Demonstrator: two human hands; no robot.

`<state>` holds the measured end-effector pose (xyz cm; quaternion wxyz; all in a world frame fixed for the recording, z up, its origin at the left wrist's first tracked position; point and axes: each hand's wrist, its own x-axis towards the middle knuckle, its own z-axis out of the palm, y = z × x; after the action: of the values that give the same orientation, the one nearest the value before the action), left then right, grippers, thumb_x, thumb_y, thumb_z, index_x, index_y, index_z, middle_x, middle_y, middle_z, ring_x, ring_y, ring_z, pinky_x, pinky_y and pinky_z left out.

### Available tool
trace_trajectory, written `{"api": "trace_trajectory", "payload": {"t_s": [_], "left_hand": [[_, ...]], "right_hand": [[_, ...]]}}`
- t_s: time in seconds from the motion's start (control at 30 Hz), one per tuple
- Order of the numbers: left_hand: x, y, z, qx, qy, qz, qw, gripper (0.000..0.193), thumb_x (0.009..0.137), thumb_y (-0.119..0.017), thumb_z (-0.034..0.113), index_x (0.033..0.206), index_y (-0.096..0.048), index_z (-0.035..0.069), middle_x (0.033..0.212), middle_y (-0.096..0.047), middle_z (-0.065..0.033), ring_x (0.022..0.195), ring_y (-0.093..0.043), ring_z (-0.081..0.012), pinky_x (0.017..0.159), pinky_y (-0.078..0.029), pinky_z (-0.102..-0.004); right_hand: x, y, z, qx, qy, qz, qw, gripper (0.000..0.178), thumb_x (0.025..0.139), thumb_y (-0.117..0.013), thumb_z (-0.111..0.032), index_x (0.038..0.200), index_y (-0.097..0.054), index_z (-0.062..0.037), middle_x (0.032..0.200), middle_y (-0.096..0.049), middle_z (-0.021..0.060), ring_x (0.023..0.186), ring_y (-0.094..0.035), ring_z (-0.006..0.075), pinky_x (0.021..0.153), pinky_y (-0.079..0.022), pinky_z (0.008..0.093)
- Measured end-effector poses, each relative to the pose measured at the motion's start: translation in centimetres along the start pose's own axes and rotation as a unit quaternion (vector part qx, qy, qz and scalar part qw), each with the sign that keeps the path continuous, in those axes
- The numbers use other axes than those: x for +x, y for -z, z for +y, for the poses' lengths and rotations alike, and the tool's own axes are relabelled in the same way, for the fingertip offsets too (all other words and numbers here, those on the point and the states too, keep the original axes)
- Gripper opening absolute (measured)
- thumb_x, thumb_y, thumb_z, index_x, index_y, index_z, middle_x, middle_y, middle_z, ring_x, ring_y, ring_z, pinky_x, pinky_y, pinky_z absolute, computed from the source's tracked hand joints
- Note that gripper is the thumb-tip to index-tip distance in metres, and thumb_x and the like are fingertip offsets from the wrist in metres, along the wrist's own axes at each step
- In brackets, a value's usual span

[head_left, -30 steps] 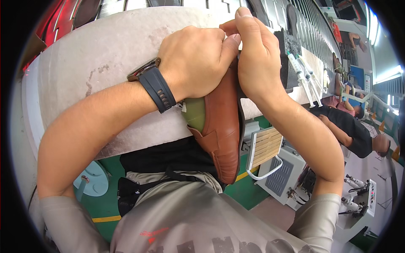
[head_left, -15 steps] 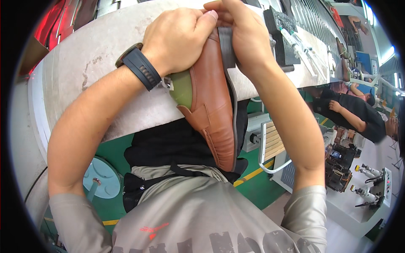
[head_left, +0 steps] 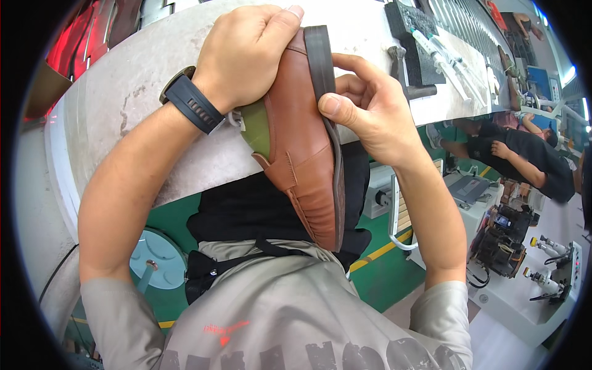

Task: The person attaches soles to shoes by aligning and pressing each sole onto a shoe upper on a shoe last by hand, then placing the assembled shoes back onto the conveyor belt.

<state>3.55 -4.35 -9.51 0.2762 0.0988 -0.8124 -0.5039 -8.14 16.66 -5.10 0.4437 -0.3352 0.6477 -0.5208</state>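
Note:
A brown leather loafer (head_left: 301, 123) with a dark sole (head_left: 319, 61) hangs over the table's near edge, its toe toward my body and heel up. A green form (head_left: 259, 131) fills its opening. My left hand (head_left: 243, 55), with a black watch on the wrist, is closed around the upper at the heel end. On the sole side, my right hand (head_left: 370, 108) has its thumb on the sole's edge and its index fingertip by the heel block. Its other fingers are loosely curled and apart, and it does not grip the shoe.
Several syringes (head_left: 441, 61) lean on a black block (head_left: 410, 37) at the table's (head_left: 148, 123) right, beside a dark hammer-like tool (head_left: 401, 68). A round pale-blue stool (head_left: 157, 259) stands below left. To the right are a machine (head_left: 555, 277) and another person (head_left: 512, 157).
My right hand has come down from the top of the heel to the sole's side, and its fingers show now. The shoe and left hand have shifted slightly left.

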Motion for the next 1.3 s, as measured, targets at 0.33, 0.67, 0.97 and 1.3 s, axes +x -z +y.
{"api": "trace_trajectory", "payload": {"t_s": [0.33,0.67,0.97,1.3], "left_hand": [[-0.9,0.0,0.8,-0.056,-0.088,0.008,0.995,0.043,0.115,-0.046,0.024,0.091,-0.069,-0.003,0.079,-0.067,-0.0064,0.074,-0.060,-0.0139,0.072,-0.050,-0.0299],[-1.1,-1.5,1.6,0.015,-0.095,-0.058,0.994,0.042,0.113,-0.050,0.025,0.082,-0.059,-0.002,0.068,-0.052,-0.0123,0.061,-0.047,-0.0217,0.060,-0.042,-0.0385],[-1.2,-2.2,1.6,0.053,-0.084,-0.029,0.995,0.045,0.113,-0.052,0.027,0.079,-0.057,-0.002,0.064,-0.047,-0.0135,0.059,-0.043,-0.0233,0.060,-0.040,-0.0391],[-1.2,-2.0,1.7,0.066,-0.098,-0.032,0.993,0.044,0.113,-0.051,0.026,0.081,-0.055,-0.003,0.067,-0.047,-0.0178,0.060,-0.043,-0.0321,0.061,-0.039,-0.0426]], "right_hand": [[-6.5,-1.6,2.2,0.128,-0.100,0.022,0.986,0.054,0.107,-0.074,-0.037,0.133,-0.066,0.0089,0.111,-0.074,0.0077,0.100,-0.065,0.0103,0.091,-0.053,0.0275],[-10.0,-5.7,8.8,0.304,-0.147,0.009,0.941,0.084,0.100,-0.066,-0.071,0.131,-0.064,0.0066,0.122,-0.068,0.0114,0.110,-0.063,0.0183,0.095,-0.052,0.0327],[-8.7,-6.8,7.1,0.262,-0.081,0.066,0.960,0.087,0.100,-0.069,-0.067,0.137,-0.063,0.0114,0.124,-0.074,0.0149,0.111,-0.071,0.0181,0.099,-0.058,0.0330],[-9.4,-6.7,7.8,0.241,-0.115,0.022,0.964,0.119,0.085,-0.075,-0.082,0.154,-0.047,0.0104,0.145,-0.065,0.0187,0.132,-0.066,0.0252,0.112,-0.053,0.0405]]}}
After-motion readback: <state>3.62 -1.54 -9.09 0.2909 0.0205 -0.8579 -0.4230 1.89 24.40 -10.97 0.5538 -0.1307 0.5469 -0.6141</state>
